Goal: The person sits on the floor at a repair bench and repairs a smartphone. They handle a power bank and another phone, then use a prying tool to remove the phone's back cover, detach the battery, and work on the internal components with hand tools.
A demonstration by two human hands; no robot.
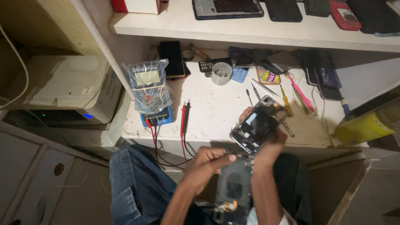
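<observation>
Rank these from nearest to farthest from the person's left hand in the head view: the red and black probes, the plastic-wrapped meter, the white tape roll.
From the left hand:
1. Red and black probes, just above it on the table.
2. Plastic-wrapped meter, up and left.
3. White tape roll, far back under the shelf.

Opened dark smartphone body [258, 125], rectangular, internals and a shiny metal frame exposed, tilted up at an angle, held in the air over the desk's front edge. Detached dark back panel [234, 187], flat, hangs lower below that edge, over the lap, its top end near the phone's lower end.
</observation>
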